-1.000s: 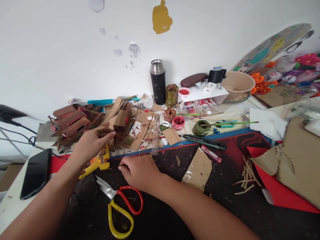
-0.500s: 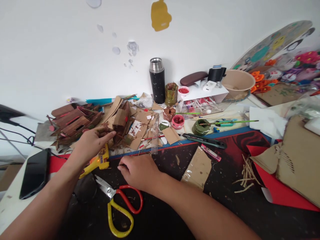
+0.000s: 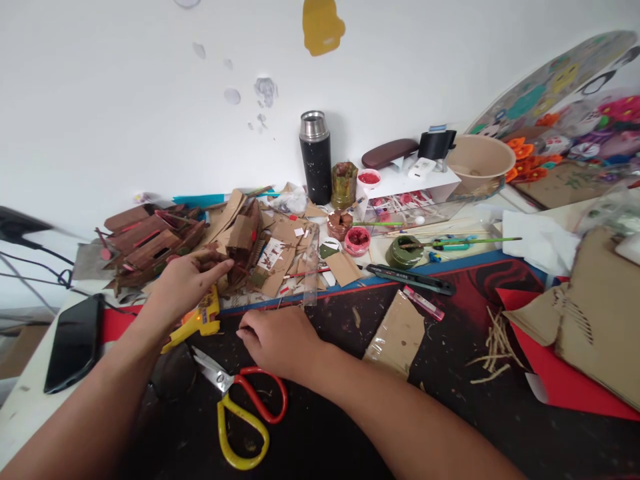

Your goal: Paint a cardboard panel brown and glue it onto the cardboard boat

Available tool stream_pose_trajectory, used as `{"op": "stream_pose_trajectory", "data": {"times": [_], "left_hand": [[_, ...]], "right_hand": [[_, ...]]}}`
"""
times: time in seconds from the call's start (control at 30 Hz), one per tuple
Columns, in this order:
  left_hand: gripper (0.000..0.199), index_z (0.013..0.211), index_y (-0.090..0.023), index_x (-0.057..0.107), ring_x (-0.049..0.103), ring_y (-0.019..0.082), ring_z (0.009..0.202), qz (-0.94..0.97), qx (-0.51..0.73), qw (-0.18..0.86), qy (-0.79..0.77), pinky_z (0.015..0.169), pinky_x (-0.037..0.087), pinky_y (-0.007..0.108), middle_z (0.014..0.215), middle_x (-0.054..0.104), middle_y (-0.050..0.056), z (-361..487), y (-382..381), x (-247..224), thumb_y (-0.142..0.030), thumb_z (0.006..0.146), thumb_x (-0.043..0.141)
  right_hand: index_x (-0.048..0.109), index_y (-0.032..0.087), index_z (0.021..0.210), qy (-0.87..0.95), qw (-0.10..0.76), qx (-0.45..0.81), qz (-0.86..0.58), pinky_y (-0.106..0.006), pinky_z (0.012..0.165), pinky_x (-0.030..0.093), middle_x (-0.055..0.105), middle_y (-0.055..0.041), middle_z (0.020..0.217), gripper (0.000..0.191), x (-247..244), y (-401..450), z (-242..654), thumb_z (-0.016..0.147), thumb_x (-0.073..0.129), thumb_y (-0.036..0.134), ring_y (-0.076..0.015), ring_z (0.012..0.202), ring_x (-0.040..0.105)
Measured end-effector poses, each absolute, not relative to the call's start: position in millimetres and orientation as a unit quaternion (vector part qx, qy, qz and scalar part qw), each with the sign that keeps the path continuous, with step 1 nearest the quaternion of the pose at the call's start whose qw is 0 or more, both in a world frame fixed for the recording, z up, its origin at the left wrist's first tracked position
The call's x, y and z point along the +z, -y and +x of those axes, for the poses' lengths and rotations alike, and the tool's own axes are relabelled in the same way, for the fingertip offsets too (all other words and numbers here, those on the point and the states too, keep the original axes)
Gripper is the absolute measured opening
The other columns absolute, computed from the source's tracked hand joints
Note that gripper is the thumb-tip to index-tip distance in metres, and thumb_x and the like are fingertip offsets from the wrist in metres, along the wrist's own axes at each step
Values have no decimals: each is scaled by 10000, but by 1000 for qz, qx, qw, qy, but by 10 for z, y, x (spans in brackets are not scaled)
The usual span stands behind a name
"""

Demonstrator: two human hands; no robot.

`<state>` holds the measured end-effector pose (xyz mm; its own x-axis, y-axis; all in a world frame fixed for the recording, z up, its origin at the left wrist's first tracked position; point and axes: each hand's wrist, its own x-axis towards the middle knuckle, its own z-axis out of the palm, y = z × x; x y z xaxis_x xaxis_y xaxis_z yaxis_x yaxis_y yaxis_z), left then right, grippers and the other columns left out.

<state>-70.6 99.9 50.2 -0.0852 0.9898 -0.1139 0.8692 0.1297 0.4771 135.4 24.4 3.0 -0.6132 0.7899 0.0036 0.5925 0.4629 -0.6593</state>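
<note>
My left hand (image 3: pixel 186 285) is at the left part of the pile, its fingers and thumb closed against the side of a brown cardboard model boat (image 3: pixel 243 239) with a small cabin. My right hand (image 3: pixel 280 341) rests on the dark mat in a loose fist; nothing shows in it. Just below it lie open-handled scissors (image 3: pixel 225 387) with one red and one yellow handle. A yellow hot glue gun (image 3: pixel 203 319) lies under my left hand, partly covered by it. More brown model boats (image 3: pixel 150 243) stand to the left.
Cardboard scraps (image 3: pixel 285 267) litter the back of the desk. Beyond stand a black thermos (image 3: pixel 315 163) and open paint jars (image 3: pixel 403 252). A utility knife (image 3: pixel 410 279), a cardboard piece (image 3: pixel 397 337) and twine bits (image 3: pixel 493 353) lie to the right. A phone (image 3: pixel 75 343) sits at the left edge.
The view has shifted slightly. My hands, the boat and the scissors keep their places relative to each other.
</note>
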Motion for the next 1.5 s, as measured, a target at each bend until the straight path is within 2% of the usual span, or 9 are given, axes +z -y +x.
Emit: {"op": "stream_pose_trajectory", "data": {"times": [0.67,1.5], "left_hand": [[681,1032,-146,807,726,373,1144,615,148,208,-746,929,522,386,1207,811,160,-728,-1026,521,-699,705,581],[711,1102,-124,797,713,380,1186,621,141,216,-740,978,508,386,1251,791,185,-751,-1024,499,-707,745,601]], "right_hand": [[712,209,1107,856,156,284,-403,-340,674,498,828,-69,953,262,7,-234,1338,1073,518,381,-269,894,791],[706,199,1114,862,152,284,-392,-337,720,518,826,-75,979,246,17,-224,1342,1071,527,363,-259,912,786]]}}
